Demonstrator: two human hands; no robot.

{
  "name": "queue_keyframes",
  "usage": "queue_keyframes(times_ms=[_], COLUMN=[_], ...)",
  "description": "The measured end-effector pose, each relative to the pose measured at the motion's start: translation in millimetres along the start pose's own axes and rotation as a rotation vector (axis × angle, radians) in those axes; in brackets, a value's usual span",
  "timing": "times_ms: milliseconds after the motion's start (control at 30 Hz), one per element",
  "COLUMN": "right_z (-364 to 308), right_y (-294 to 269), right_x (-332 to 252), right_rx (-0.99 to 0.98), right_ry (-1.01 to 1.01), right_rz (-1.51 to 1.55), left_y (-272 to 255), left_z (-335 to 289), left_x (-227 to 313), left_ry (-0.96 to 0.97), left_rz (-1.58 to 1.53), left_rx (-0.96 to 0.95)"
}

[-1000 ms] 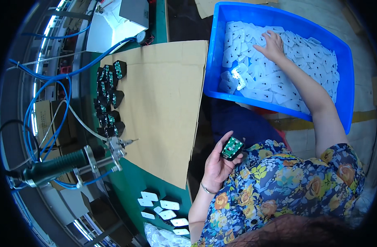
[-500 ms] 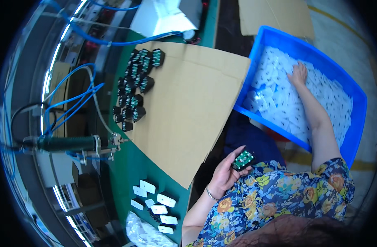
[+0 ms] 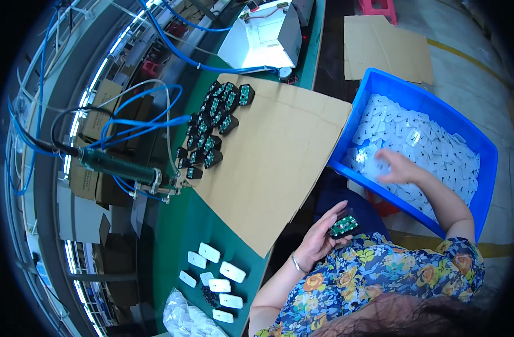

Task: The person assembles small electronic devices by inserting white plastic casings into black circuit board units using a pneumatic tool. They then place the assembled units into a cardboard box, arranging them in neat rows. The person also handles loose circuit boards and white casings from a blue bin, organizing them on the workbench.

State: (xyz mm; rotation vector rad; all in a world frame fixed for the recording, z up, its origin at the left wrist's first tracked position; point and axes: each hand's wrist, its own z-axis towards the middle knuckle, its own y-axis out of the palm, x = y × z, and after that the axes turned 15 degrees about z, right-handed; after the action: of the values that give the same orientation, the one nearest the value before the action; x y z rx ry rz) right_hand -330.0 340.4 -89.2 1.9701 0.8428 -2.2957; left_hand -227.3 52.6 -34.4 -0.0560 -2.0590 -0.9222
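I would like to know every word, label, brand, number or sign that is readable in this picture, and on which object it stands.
No text is readable.
Brown carton behind the green tool: printed marks, too small and blurred.
Green circuit board in the left hand: no legible lettering.
White pieces in the blue bin: small dark marks, not readable as text.

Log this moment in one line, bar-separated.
left hand: holds black unit with green board | right hand: at blue bin of white pieces, grip blurred | cardboard: similar units by left edge
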Motion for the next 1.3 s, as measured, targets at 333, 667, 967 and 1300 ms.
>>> queue_keyframes(times_ms=[333,667,967,1300], right_z=[13,45,65,48], right_y=[65,141,128,134], right_x=[-70,-84,-73,-99], right_rx=[-0.481,0.288,0.239,0.332], right_ry=[-0.114,0.161,0.182,0.257], right_rz=[0.350,1.721,1.982,1.973], left_y=[-10,4,13,20], left_z=[-10,0,-20,14], left_x=[-4,1,8,26], left_ry=[0.062,0.277,0.399,0.770], left_rz=[-0.040,-0.054,0.034,1.534], left_rx=[0.110,0.249,0.397,0.940])
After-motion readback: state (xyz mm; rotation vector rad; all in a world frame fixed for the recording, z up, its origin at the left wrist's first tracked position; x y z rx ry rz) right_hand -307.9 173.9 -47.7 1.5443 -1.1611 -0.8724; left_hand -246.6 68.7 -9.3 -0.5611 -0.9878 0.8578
